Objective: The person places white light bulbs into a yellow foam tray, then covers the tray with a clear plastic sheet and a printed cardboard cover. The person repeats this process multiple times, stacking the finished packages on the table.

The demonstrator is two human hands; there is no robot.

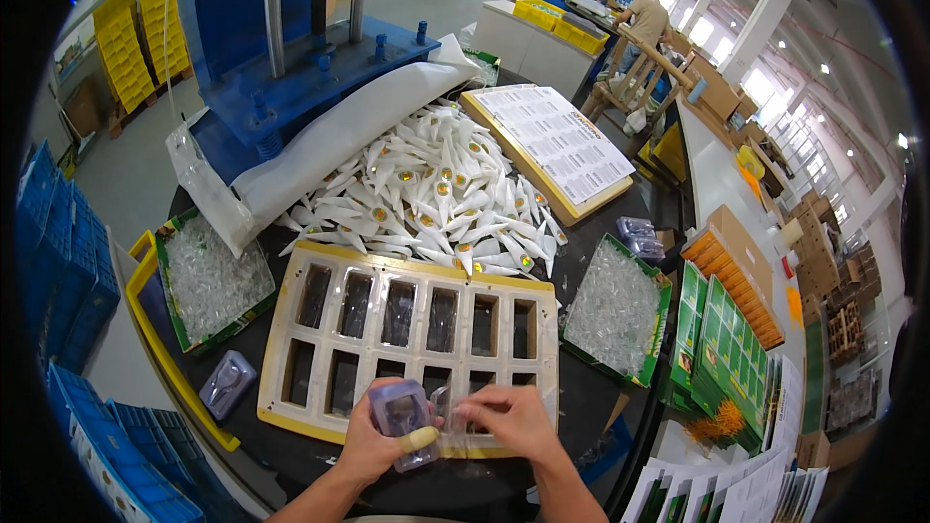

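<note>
My left hand grips a stack of clear, bluish plastic blister shells, with a yellowish cover on its thumb. Beside it, the fingers of my right hand are pinched at the edge of a single clear blister shell. Both hands are over the near edge of a cream mould tray with two rows of rectangular openings. Clear film or shells show in several far-row openings. White, pointed, tool-like pieces with orange-yellow round spots lie heaped behind the tray.
Green-edged boxes of small clear parts flank the tray, one left and one right. More blister shells lie at left. A blue press stands behind; a printed card sheet sits on another tray. A person works far off.
</note>
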